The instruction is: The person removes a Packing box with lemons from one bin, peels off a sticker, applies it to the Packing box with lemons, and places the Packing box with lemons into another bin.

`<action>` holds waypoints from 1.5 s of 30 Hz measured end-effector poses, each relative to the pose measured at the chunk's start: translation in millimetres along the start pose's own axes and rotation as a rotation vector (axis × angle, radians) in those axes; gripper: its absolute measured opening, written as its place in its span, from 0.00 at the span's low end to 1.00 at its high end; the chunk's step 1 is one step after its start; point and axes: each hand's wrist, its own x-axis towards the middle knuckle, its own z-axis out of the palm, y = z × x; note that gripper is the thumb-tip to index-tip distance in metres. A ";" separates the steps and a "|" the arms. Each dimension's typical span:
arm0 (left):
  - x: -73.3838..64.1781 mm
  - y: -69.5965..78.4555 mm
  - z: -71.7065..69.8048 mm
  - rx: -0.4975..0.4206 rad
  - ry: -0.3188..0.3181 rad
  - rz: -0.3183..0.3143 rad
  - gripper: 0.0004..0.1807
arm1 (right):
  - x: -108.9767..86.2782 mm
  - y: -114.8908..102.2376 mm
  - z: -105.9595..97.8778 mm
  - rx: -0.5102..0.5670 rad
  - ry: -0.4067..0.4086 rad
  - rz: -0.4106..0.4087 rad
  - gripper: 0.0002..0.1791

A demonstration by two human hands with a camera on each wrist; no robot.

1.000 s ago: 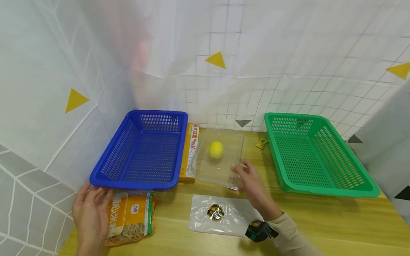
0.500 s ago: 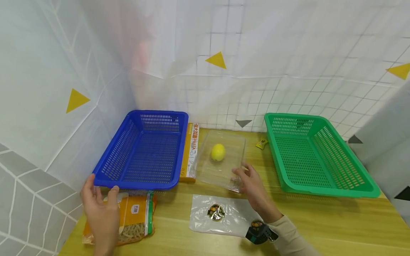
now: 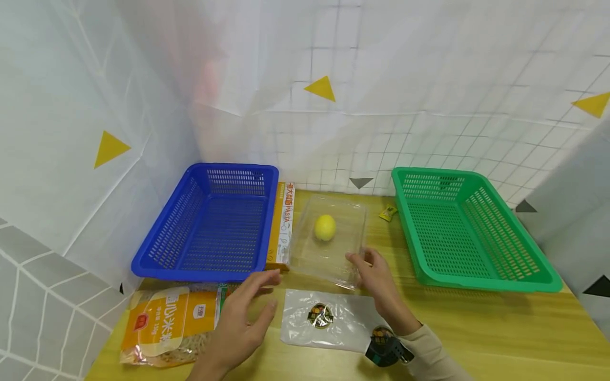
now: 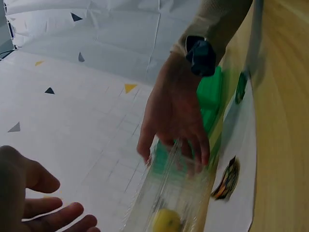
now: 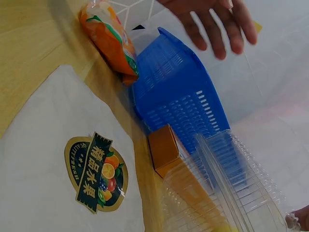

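Note:
A clear plastic clamshell box (image 3: 305,254) with a yellow lemon (image 3: 325,227) inside sits at mid-table. My right hand (image 3: 378,280) grips its near right corner, thumb on top and fingers down the side; the left wrist view shows those fingers round the box end. Apart from the box, to its near left, my left hand (image 3: 243,320) hovers with fingers spread and nothing in them. Behind this hand lies an orange bag of noodles (image 3: 162,323), its right part hidden. A clear bag with a fruit logo (image 5: 96,174) lies flat in front of the box.
A blue basket (image 3: 205,275) stands at the back left and a green basket (image 3: 476,283) at the right. Between the blue basket and the clamshell box lies a yellow pasta box (image 3: 281,233). A small wrapped sweet (image 3: 387,213) is beside the green basket.
My left hand has left the blue basket's near corner and moved right, past the noodle bag toward the clamshell box. The clamshell box has shifted slightly right and nearer, still in my right hand.

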 end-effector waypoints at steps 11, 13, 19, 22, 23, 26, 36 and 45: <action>6.4 -11.2 34.5 -0.443 -0.227 -0.527 0.24 | 33.3 -22.3 -17.1 0.078 0.026 -0.020 0.41; 7.1 -13.1 37.4 -0.479 -0.252 -0.575 0.27 | 46.4 -26.9 -19.6 0.090 0.052 -0.046 0.41; 7.3 -16.4 43.9 -0.630 -0.200 -0.686 0.36 | 77.0 -28.9 -27.9 0.141 0.049 -0.070 0.40; 8.6 -16.9 46.2 -0.737 -0.150 -0.708 0.38 | 86.6 -27.2 -31.2 0.147 0.027 -0.086 0.38; 8.9 -16.8 46.9 -0.761 -0.135 -0.710 0.38 | 88.9 -26.5 -32.1 0.146 0.016 -0.092 0.37; 10.3 -16.8 49.8 -0.789 -0.107 -0.706 0.39 | 93.7 -22.8 -34.6 0.156 -0.004 -0.103 0.34; 11.5 -20.7 54.2 -0.741 -0.101 -0.686 0.44 | 86.3 -14.4 -42.0 0.164 0.031 -0.126 0.30; 16.6 -29.3 57.0 -0.707 -0.102 -0.643 0.47 | 71.0 -6.4 -43.9 0.029 0.109 -0.190 0.28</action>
